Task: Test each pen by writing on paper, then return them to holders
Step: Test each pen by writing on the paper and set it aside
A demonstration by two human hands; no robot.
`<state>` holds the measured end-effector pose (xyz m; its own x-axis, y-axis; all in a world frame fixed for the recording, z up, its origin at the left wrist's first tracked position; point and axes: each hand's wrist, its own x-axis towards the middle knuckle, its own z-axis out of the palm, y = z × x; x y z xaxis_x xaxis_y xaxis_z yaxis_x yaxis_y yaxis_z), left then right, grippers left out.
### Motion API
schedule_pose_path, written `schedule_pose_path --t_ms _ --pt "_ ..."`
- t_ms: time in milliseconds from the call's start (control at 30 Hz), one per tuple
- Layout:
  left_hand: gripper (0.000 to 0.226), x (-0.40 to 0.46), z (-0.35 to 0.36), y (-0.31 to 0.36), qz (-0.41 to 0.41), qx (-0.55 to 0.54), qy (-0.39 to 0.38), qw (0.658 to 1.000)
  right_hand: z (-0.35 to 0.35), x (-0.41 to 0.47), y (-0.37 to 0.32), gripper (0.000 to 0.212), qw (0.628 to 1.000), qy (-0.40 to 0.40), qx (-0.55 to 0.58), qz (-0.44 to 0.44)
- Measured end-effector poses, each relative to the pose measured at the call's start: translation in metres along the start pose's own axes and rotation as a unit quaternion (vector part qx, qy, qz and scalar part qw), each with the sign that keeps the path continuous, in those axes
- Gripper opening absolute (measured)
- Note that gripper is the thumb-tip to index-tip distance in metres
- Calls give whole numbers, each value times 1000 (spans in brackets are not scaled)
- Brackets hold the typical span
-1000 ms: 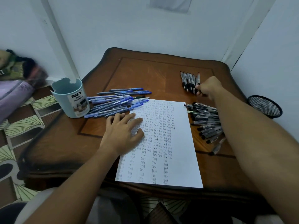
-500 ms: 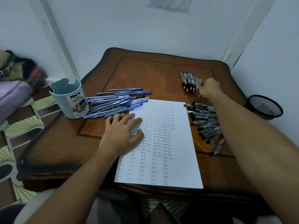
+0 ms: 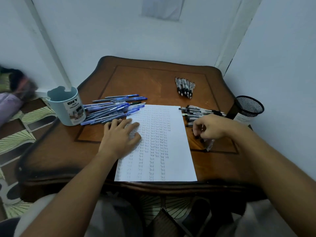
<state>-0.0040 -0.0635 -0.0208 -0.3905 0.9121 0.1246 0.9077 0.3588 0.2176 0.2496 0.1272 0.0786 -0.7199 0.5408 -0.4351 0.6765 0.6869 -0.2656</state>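
Note:
A white sheet of paper [image 3: 171,151] covered with columns of the word "Test" lies on the wooden table [image 3: 150,82]. My left hand [image 3: 120,135] rests flat on its left edge, fingers spread. My right hand [image 3: 210,128] hovers over the heap of black pens [image 3: 196,112] right of the paper, fingers curled down onto them; whether it grips one I cannot tell. A neat row of black pens [image 3: 185,87] lies farther back. Blue pens [image 3: 112,109] are piled left of the paper. A light-blue holder [image 3: 66,106] stands at the left, a black mesh holder [image 3: 248,106] at the right edge.
White walls close in behind and to the right of the table. Patterned flooring and a bundle of cloth [image 3: 13,93] lie to the left. The table's front edge [image 3: 153,186] is just above my lap.
My right hand has left the row of black pens at the back and come toward me, down to the heap of black pens beside the paper. My left hand stays on the paper.

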Motion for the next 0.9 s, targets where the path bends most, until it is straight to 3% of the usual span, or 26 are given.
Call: schedule_pose_path --t_ms 200,433,600,900 --pt "65 -3 -1 1 -2 15 -9 1000 4 -17 2 31 996 -42 -80 5" --pt "65 -3 -1 2 -1 14 -14 1000 16 -20 10 25 983 -33 -180 6" --pt "67 -4 -1 2 1 14 -13 1000 18 -19 13 22 983 -27 -182 -15" --pt "69 -4 1 2 1 19 -6 1000 -4 -16 -20 13 985 108 -128 -50"
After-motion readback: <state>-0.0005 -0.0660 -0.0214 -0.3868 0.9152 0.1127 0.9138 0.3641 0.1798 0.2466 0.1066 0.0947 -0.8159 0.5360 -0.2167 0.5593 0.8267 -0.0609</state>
